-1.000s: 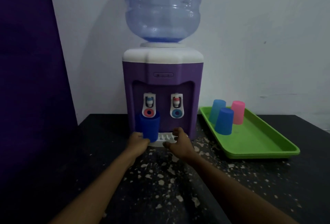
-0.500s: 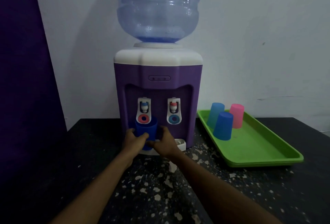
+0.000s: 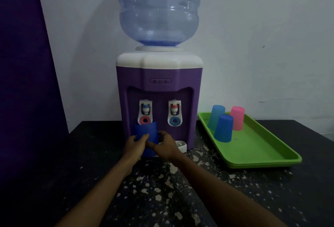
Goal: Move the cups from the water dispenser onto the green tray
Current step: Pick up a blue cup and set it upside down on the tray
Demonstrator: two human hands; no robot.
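Note:
A dark blue cup stands upright under the left tap of the purple water dispenser. My left hand wraps its left side and my right hand grips its right side, so the cup's lower half is partly hidden. To the right lies the green tray. Three cups stand upside down at its far end: a light blue cup, a dark blue cup and a pink cup.
A large clear water bottle tops the dispenser. A white drip tray shows under the right tap. The black speckled table runs to a purple panel on the left and a white wall behind.
My right hand moved left from the drip tray onto the dark blue cup. Both hands now close around it, and the cup sits slightly tilted and nearer to me.

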